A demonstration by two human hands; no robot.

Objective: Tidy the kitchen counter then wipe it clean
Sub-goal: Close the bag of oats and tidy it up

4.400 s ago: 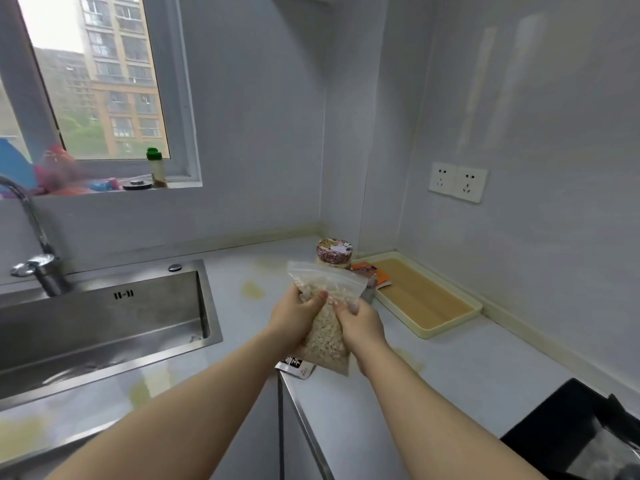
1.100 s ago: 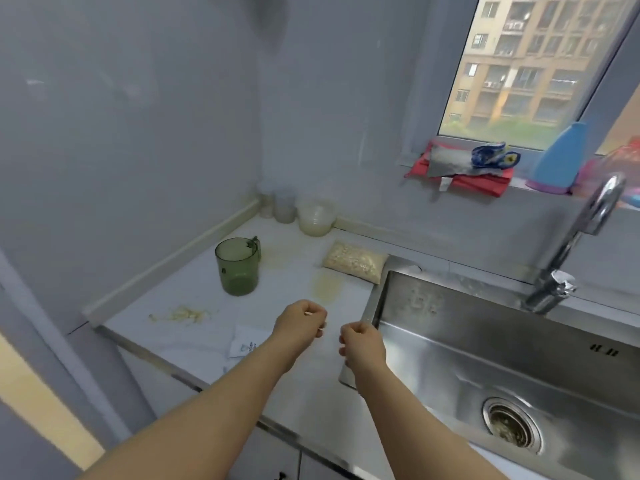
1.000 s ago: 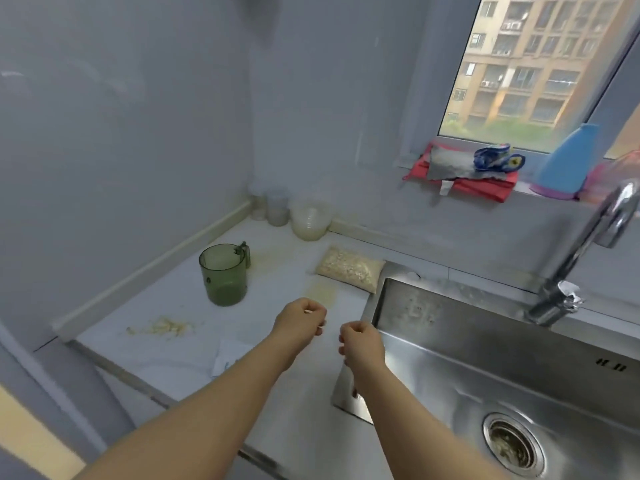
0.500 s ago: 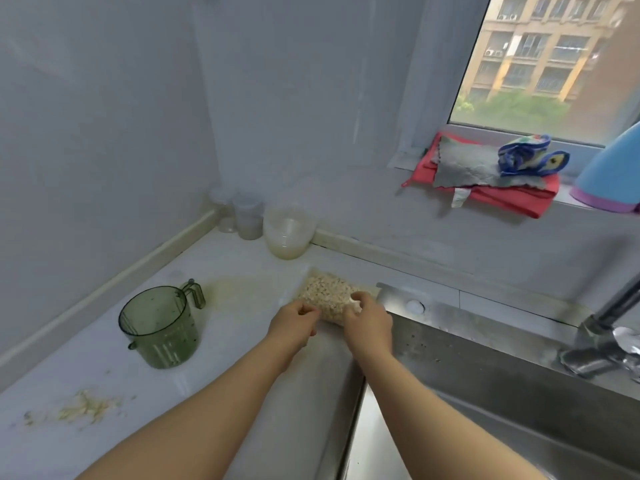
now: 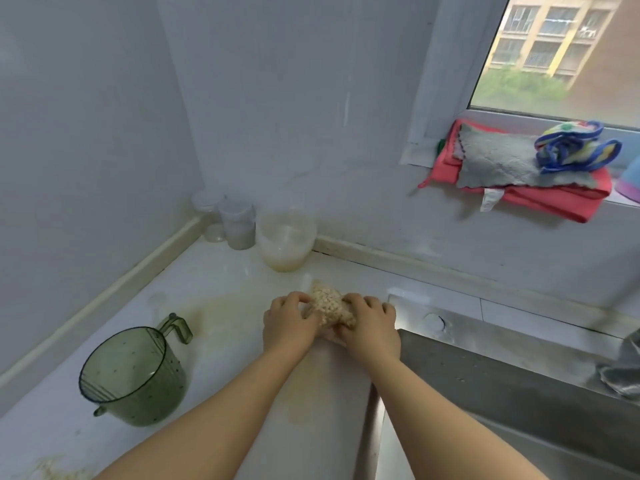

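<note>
Your left hand (image 5: 287, 323) and right hand (image 5: 372, 327) grip the bag (image 5: 329, 306) from either side on the counter (image 5: 214, 341), just left of the sink (image 5: 485, 375). The jug (image 5: 133, 375) stands nearer you, to the left. Behind the bag, a tub (image 5: 285, 237) and small cups (image 5: 237, 223) fill the corner. Cloths (image 5: 519, 171) lie on the sill, back right.

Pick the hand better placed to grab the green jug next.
Left, probably. Both hands grip the oat bag, but the left hand is nearer the green jug; the right hand sits by the sink and would cross over.
</note>
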